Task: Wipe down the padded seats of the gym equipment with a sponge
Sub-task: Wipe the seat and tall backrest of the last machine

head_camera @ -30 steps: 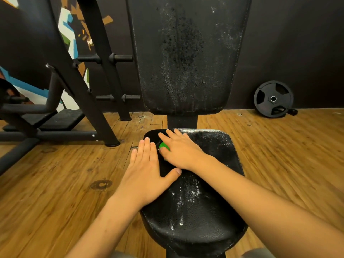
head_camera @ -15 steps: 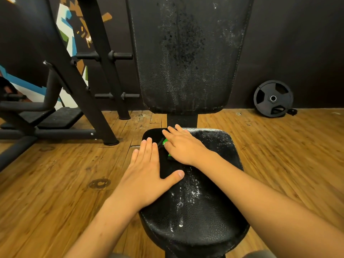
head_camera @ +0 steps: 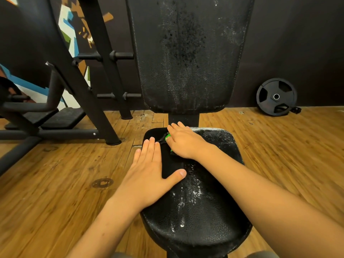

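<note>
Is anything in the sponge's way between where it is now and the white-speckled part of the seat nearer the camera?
Nothing visible. The sponge sits under the right hand; the left hand rests at the seat pad's left edge, its thumb reaching toward the middle.

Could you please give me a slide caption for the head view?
Right hand presses green sponge on padded seat; left hand rests flat.

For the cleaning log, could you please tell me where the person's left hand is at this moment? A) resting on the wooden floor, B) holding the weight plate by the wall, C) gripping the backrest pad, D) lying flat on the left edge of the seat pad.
D: the left hand lies flat, fingers spread, on the left edge of the seat pad, while the right hand presses the green sponge near the pad's rear.
</note>
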`<state>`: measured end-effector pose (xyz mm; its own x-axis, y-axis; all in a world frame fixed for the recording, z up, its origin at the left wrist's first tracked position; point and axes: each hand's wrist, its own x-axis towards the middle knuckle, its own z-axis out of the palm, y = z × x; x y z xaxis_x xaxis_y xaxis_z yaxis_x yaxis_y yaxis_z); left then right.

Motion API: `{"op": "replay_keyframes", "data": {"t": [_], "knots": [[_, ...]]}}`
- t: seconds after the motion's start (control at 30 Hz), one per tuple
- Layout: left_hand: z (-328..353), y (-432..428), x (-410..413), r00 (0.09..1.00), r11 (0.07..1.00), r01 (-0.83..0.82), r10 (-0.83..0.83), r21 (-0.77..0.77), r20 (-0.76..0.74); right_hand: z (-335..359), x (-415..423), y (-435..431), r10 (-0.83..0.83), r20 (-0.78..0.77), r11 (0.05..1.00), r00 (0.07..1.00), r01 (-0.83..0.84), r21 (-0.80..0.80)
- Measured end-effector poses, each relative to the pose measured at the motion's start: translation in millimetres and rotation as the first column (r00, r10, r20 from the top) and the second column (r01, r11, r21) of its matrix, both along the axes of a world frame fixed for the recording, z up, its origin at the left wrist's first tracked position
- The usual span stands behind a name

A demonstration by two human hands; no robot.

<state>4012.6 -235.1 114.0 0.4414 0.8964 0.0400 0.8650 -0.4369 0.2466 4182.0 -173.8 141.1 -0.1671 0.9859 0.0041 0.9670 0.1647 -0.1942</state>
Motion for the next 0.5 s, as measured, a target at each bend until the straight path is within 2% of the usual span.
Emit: {"op": "replay_keyframes", "data": {"t": [0.5], "knots": [[-1, 0, -1, 0.999, 1.0, 0.026, -0.026, 0.016, 0.022, -2, 7, -10, 0.053, -0.002, 0.998, 0.999, -0.053, -0.014]]}}
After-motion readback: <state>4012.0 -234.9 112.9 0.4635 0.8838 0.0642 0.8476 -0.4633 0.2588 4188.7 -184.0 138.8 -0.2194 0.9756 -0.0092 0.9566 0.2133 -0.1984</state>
